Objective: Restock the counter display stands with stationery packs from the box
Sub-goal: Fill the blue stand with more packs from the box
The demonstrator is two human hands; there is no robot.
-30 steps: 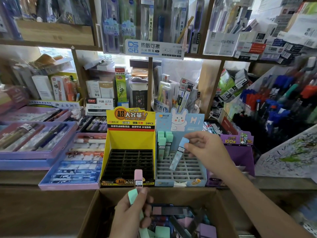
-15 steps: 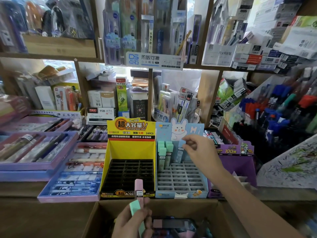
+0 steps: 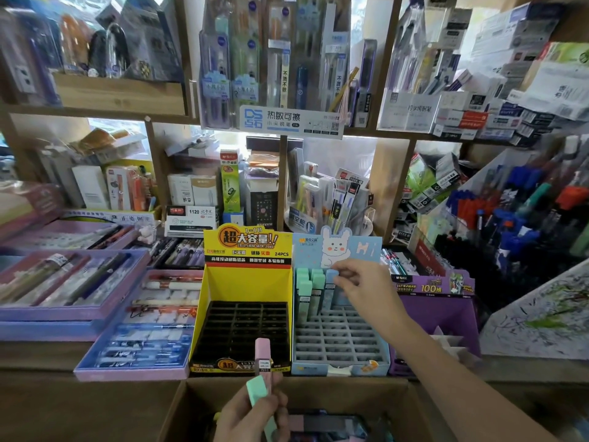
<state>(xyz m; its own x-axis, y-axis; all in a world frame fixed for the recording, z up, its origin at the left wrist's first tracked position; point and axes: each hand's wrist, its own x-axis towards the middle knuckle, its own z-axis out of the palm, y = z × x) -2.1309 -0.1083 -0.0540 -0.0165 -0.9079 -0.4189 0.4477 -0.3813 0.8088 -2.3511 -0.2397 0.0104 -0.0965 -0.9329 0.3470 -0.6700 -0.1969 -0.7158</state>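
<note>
The light blue display stand (image 3: 341,349) with a grid of slots sits on the counter, with several mint packs (image 3: 306,287) upright in its back row. My right hand (image 3: 363,288) pinches a light blue pack (image 3: 331,275) standing in that back row beside the mint ones. My left hand (image 3: 251,416) holds a pink pack (image 3: 263,355) and a mint pack (image 3: 258,393) upright above the cardboard box (image 3: 178,409), which holds more packs at the bottom edge of view. The yellow display stand (image 3: 245,317) to the left has a black grid with nothing in it.
A purple stand (image 3: 439,311) is right of the blue one. Flat pen trays (image 3: 140,327) lie on the counter to the left. Shelves packed with stationery rise behind, and a pen rack (image 3: 516,218) fills the right side.
My right hand has carried the light blue pack up and back, from above the middle of the grid into the back row. My left hand has stayed over the box with its two packs.
</note>
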